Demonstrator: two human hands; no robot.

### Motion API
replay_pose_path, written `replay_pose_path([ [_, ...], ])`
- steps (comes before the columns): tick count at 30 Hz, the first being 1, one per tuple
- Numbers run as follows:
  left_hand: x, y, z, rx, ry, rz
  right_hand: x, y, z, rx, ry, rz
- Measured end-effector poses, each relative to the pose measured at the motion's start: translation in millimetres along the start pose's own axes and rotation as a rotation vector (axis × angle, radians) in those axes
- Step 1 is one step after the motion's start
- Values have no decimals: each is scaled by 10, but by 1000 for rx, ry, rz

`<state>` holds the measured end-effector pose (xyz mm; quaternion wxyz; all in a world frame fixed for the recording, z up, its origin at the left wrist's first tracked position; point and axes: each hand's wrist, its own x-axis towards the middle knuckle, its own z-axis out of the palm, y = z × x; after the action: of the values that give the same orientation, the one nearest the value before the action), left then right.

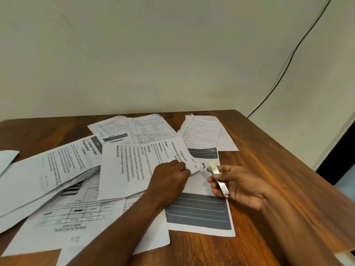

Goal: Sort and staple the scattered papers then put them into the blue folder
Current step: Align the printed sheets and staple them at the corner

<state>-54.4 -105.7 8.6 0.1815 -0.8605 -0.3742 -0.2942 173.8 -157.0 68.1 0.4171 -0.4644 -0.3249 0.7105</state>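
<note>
Our left hand [170,176] pinches the printed sheet's [134,167] corner; just right of that sheet, our right hand [238,186] grips the stapler [219,179] over the worktop [269,154].

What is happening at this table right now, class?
A person is working through loose papers scattered over a wooden table. The left hand pinches the corner of a printed task sheet lying on the pile. The right hand holds a small metal stapler close to that corner. The pictures do not show whether a staple has gone in.

Left hand [170,174] pinches printed sheet [134,169]; right hand [238,186] holds stapler [219,179] beside it.
</note>
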Motion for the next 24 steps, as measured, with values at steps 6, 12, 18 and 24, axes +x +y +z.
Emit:
replay_pose_path([
  [6,-16,17,-40,6,-14,9,109,99,107,-46,-15,76],
  [12,-13,23,-74,10,5,7,260,169,153,-59,12,99],
  [18,-16,25,-56,26,-5,16,294,148,214,-181,109,113],
  [24,-8,24,-80,52,3,44,285,79,271,-289,155,135],
])
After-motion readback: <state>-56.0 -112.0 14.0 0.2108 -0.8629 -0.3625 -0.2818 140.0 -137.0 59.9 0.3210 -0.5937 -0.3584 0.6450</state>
